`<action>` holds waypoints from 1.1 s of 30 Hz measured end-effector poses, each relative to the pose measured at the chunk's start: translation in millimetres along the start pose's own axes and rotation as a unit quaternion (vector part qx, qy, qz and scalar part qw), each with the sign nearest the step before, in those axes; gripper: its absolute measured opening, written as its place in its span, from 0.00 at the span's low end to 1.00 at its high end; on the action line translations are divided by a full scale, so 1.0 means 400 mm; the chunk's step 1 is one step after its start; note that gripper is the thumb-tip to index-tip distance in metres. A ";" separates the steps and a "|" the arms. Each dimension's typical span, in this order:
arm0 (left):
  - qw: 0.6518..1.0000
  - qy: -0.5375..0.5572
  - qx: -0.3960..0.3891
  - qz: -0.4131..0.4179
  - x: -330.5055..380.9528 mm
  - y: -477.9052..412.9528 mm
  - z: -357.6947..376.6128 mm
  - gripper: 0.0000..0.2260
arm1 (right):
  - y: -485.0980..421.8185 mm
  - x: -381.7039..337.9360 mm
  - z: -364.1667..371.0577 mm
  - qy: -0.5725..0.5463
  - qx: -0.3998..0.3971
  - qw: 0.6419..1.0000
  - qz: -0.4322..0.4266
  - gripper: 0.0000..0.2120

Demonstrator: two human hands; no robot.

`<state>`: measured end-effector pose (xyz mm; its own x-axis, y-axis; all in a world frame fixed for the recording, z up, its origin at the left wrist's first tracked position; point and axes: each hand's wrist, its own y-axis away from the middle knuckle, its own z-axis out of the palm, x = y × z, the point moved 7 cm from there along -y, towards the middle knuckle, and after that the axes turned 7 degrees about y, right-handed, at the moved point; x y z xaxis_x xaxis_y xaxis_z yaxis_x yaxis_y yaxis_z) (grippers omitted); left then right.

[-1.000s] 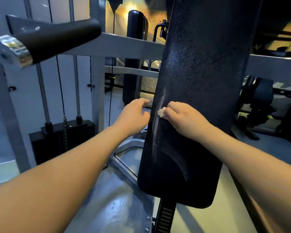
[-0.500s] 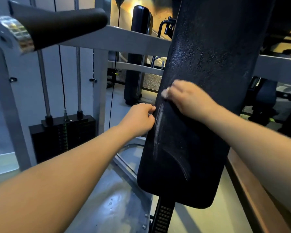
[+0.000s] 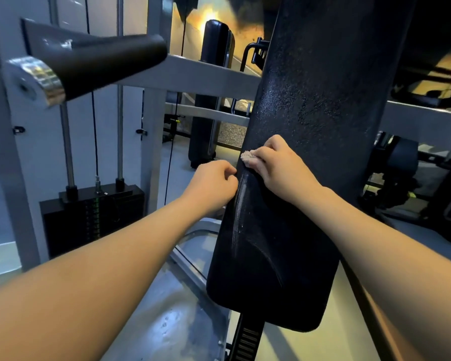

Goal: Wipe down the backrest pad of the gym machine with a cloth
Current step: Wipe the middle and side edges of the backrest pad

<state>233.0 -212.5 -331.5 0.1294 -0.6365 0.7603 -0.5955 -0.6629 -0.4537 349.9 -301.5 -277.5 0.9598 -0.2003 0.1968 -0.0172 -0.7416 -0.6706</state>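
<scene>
The tall black backrest pad (image 3: 310, 105) stands upright in the middle of the view, textured, with a shiny streak down its left part. My right hand (image 3: 281, 168) presses a small pale cloth (image 3: 248, 158) against the pad near its left edge; only a corner of the cloth shows past the fingers. My left hand (image 3: 214, 183) grips the pad's left edge just below and left of the cloth, fingers curled around to the hidden back side.
A black padded roller with a chrome end cap (image 3: 89, 63) juts out at upper left. The grey machine frame (image 3: 193, 79) crosses behind the pad. A black weight stack (image 3: 91, 217) stands at left. More gym machines (image 3: 406, 173) stand at right.
My right hand with the cloth went up the pad's left edge, then came back down a little. My left hand stayed on the pad's edge.
</scene>
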 end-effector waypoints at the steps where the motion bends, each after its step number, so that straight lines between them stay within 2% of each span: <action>1: 0.999 0.046 0.017 -0.011 0.012 -0.005 -0.011 0.10 | -0.001 -0.002 -0.012 -0.038 0.004 0.999 0.024 0.10; 3: 0.984 0.171 0.017 -0.048 0.030 -0.017 -0.011 0.08 | 0.006 -0.004 -0.031 -0.134 -0.007 0.988 0.071 0.10; 5: 0.967 0.244 0.001 -0.071 0.047 -0.025 0.001 0.10 | 0.026 -0.003 -0.038 -0.252 -0.045 0.960 0.117 0.14; 7: 0.961 0.265 -0.005 -0.080 0.049 -0.028 0.014 0.15 | 0.052 0.006 -0.026 -0.394 -0.056 0.900 0.178 0.14; 10: 0.938 0.327 -0.043 -0.105 0.048 -0.013 0.034 0.08 | 0.086 0.034 -0.005 -0.572 -0.022 0.771 0.277 0.10; 12: 0.930 0.342 -0.060 -0.119 0.051 -0.006 0.029 0.09 | 0.097 0.052 -0.011 -0.615 -0.003 0.726 0.309 0.09; 14: 0.923 0.363 -0.059 -0.113 0.060 -0.005 0.015 0.08 | 0.104 0.082 -0.021 -0.631 0.027 0.700 0.333 0.08; 15: 0.915 0.382 -0.058 -0.113 0.068 -0.005 0.012 0.06 | 0.108 0.095 -0.028 -0.631 0.045 0.695 0.343 0.07; 16: 0.907 0.400 -0.058 -0.117 0.074 -0.002 0.014 0.06 | 0.111 0.109 -0.031 -0.614 0.061 0.706 0.349 0.07; 17: 0.900 0.415 -0.059 -0.122 0.082 0.000 0.019 0.06 | 0.116 0.117 -0.038 -0.571 0.069 0.740 0.350 0.07; 20: 0.888 0.436 -0.060 -0.133 0.114 0.014 0.043 0.07 | 0.126 0.110 -0.062 -0.351 0.057 0.872 0.336 0.11; 22: 0.898 0.416 -0.044 -0.137 0.128 0.018 0.045 0.06 | 0.138 0.099 -0.079 -0.260 0.066 0.906 0.327 0.10; 24: 0.910 0.389 -0.033 -0.142 0.130 0.019 0.041 0.05 | 0.156 0.093 -0.108 -0.241 0.114 0.911 0.315 0.08; 26: 0.918 0.370 -0.042 -0.136 0.133 0.016 0.036 0.05 | 0.165 0.071 -0.131 -0.244 0.150 0.922 0.261 0.05; 27: 0.919 0.367 -0.053 -0.134 0.135 0.015 0.034 0.05 | 0.166 0.056 -0.129 -0.253 0.140 0.928 0.234 0.05; 29: 0.911 0.379 -0.075 -0.146 0.133 0.018 0.034 0.08 | 0.166 0.041 -0.102 -0.287 0.079 0.929 0.219 0.10; 30: 0.901 0.394 -0.086 -0.159 0.129 0.021 0.036 0.10 | 0.167 0.042 -0.086 -0.316 0.049 0.918 0.234 0.11; 31: 0.891 0.408 -0.097 -0.174 0.124 0.026 0.039 0.13 | 0.172 0.044 -0.075 -0.353 0.028 0.900 0.254 0.08; 32: 0.885 0.415 -0.106 -0.182 0.115 0.026 0.040 0.17 | 0.175 0.045 -0.067 -0.420 0.017 0.866 0.270 0.03; 33: 0.884 0.415 -0.113 -0.183 0.109 0.026 0.039 0.19 | 0.179 0.046 -0.059 -0.496 0.013 0.821 0.283 0.05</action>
<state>244.8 -253.3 -310.5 -0.2238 0.1743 0.9589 -0.7890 -0.6100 -0.0733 359.8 -373.5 -305.2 0.5554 0.1218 -0.8226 -0.5459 -0.6928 -0.4712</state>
